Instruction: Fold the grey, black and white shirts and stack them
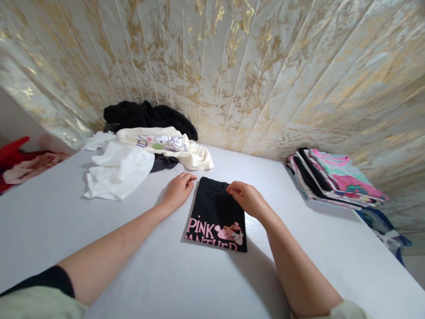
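A folded black T-shirt [212, 212] with pink "Pink Panther" print lies on the white table [139, 266] in front of me. My left hand [177, 190] pinches the shirt's far left corner. My right hand [247, 198] pinches its far right corner. Both forearms reach in from the bottom of the view.
A heap of unfolded clothes sits at the back left: white garments [116, 170], a cream printed shirt [166, 144] and black clothes [146, 116]. A stack of folded shirts [332, 177] lies at the right by the marbled wall. Red cloth [13, 155] lies beyond the left edge.
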`<action>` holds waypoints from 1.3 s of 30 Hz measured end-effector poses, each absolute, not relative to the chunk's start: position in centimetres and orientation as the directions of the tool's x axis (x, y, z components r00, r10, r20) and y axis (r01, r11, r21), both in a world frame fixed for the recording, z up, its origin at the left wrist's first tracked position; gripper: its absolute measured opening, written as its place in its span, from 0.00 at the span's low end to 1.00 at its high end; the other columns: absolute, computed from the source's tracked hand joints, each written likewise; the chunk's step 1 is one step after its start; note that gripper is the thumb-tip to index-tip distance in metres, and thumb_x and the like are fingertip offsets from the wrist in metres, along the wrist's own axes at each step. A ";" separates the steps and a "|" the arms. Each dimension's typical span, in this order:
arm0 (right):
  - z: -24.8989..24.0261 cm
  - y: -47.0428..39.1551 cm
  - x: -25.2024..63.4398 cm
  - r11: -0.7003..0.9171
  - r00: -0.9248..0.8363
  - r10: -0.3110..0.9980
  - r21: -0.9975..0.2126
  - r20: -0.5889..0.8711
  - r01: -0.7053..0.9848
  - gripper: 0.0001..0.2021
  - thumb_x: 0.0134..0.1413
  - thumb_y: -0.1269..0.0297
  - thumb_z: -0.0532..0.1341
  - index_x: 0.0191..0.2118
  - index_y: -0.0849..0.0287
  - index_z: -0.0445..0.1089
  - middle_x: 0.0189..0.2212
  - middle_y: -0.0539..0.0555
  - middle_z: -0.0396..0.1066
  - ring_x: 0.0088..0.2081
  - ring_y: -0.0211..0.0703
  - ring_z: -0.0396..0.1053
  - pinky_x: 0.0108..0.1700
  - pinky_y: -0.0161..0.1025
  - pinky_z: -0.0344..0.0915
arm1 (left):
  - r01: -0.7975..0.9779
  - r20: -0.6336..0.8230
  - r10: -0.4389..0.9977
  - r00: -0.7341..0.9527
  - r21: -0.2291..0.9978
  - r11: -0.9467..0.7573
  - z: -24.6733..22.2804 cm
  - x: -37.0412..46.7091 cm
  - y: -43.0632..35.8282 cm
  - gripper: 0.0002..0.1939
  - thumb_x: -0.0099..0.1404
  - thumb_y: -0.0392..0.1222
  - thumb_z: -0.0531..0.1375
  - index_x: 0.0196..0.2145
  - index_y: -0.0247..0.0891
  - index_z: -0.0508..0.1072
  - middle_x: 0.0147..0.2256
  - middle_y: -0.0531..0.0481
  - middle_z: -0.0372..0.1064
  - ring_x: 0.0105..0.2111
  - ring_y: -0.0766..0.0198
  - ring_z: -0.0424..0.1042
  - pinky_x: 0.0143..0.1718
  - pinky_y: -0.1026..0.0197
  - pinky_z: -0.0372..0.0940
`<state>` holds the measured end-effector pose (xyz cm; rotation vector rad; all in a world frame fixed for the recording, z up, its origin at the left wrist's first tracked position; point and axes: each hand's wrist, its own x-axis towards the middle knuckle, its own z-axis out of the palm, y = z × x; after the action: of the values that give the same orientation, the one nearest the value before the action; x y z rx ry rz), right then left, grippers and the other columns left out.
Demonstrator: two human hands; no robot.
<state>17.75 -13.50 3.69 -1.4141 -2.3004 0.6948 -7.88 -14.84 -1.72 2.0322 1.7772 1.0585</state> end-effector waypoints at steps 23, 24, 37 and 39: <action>-1.3 -10.2 8.6 0.489 -0.381 0.870 -0.447 0.312 0.749 0.03 0.59 0.66 0.59 0.37 0.57 0.70 0.34 0.53 0.69 0.39 0.44 0.65 0.42 0.38 0.60 | 0.856 0.298 0.952 0.065 0.474 -0.207 -0.8 -6.8 -16.2 0.08 0.64 0.43 0.59 0.42 0.43 0.71 0.33 0.53 0.70 0.37 0.60 0.69 0.44 0.57 0.59; -1.5 -10.1 8.7 0.492 -0.378 0.869 -0.470 0.320 0.733 0.03 0.59 0.67 0.59 0.37 0.57 0.70 0.34 0.53 0.69 0.39 0.44 0.64 0.42 0.38 0.60 | 0.854 0.297 0.953 0.059 0.479 -0.203 -0.8 -6.8 -16.3 0.08 0.64 0.43 0.59 0.42 0.43 0.71 0.33 0.53 0.70 0.37 0.60 0.69 0.44 0.57 0.60; -1.8 -9.8 8.8 0.508 -0.357 0.860 -0.539 0.365 0.671 0.05 0.58 0.69 0.57 0.35 0.57 0.69 0.32 0.52 0.67 0.37 0.43 0.64 0.42 0.38 0.59 | 0.821 -0.043 0.900 0.433 0.432 -0.374 2.8 -3.1 -25.1 0.04 0.67 0.41 0.55 0.34 0.41 0.66 0.36 0.51 0.66 0.37 0.61 0.67 0.36 0.60 0.59; -1.6 -10.1 8.8 0.528 -0.349 0.847 -0.553 0.401 0.644 0.05 0.58 0.69 0.56 0.34 0.57 0.68 0.33 0.52 0.67 0.37 0.43 0.64 0.42 0.38 0.60 | 0.830 -0.056 0.906 0.420 0.426 -0.359 2.4 -2.9 -25.9 0.03 0.68 0.41 0.54 0.36 0.41 0.66 0.37 0.51 0.66 0.37 0.61 0.68 0.36 0.60 0.60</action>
<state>8.83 -10.08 -1.56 -1.2046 -2.1067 0.3942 -2.90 -25.88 2.37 2.2901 1.4824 0.2650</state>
